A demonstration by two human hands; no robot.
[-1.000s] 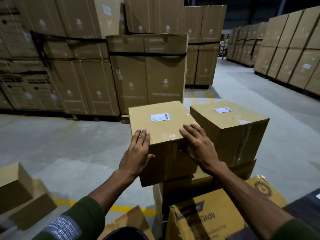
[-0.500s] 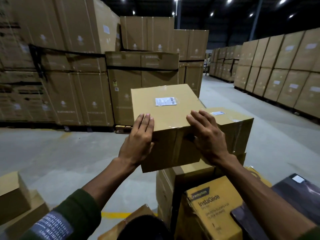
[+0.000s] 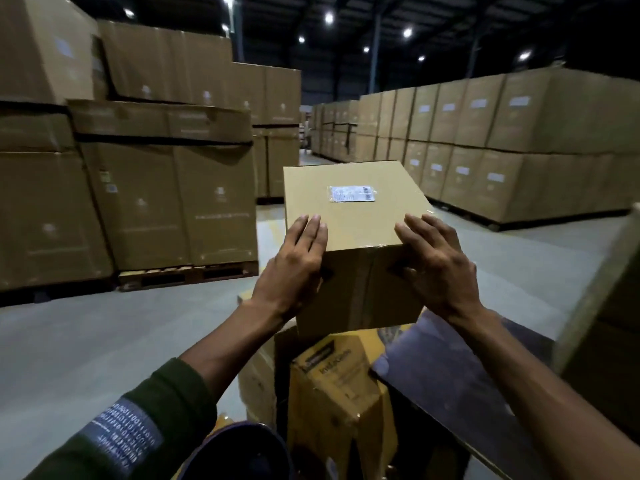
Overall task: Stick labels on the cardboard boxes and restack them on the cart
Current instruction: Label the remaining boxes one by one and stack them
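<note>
— Behind and to both sides, what is filling the hall?

— Tall stacks of big cartons (image 3: 166,202) are lining the far left, strapped with dark bands and sitting on a wooden pallet (image 3: 183,275); another long wall of them (image 3: 519,150) is running along the far right. All plain brown corrugated board, matte, square-edged, over a smooth grey floor (image 3: 86,341).

— And the task's piece?

— A cardboard box (image 3: 356,237) is being held in mid-air at the centre, clear of a yellow printed carton (image 3: 332,393) near below it and a dark flat panel (image 3: 450,375) near right. Its top is carrying a small white label (image 3: 351,194), glossy under tape, already stuck on.

— How are the hands taking it?

— The left hand (image 3: 294,268) is clasping the near left corner, the right hand (image 3: 433,265) the near right, fingers (image 3: 311,226) lying flat over the top edge, thumbs pressing the near face. Both are holding the box.

— How would it handle?

— I am judging it light to moderate. The board is looking stiff, the taped seam slick, so the corners are giving the surest hold.
</note>
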